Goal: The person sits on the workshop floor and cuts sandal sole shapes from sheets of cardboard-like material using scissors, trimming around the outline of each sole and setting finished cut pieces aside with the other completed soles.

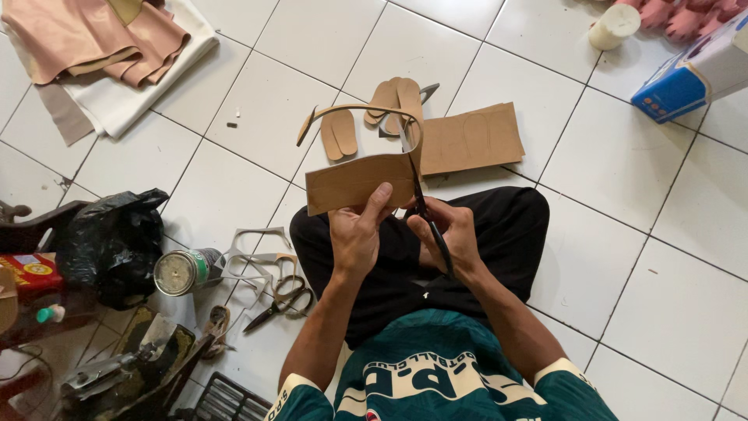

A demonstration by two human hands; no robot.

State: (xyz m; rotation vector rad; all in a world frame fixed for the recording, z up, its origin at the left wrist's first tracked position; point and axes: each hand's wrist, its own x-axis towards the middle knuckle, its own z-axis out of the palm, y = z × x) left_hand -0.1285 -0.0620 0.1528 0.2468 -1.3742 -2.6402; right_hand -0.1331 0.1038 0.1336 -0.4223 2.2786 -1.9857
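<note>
My left hand [357, 231] pinches the near edge of a brown cardboard sheet [354, 181], held up over my lap. A thin curved strip of the sheet arcs up and to the left of it. In my right hand [448, 231] are black scissors [421, 204], their blades pointing up into the sheet's right side. Several cut-out sole shapes [340, 134] lie on the white tiled floor [670, 257] just beyond the sheet, beside a flat cardboard piece [472, 139] with traced outlines.
A second pair of scissors [282, 301] and cardboard offcuts [257, 248] lie at my left knee, next to a round can [185, 270] and a black plastic bag [111, 238]. Pink and white material [101, 43] sits far left. A blue box [692, 74] and a white cylinder [614, 26] sit far right.
</note>
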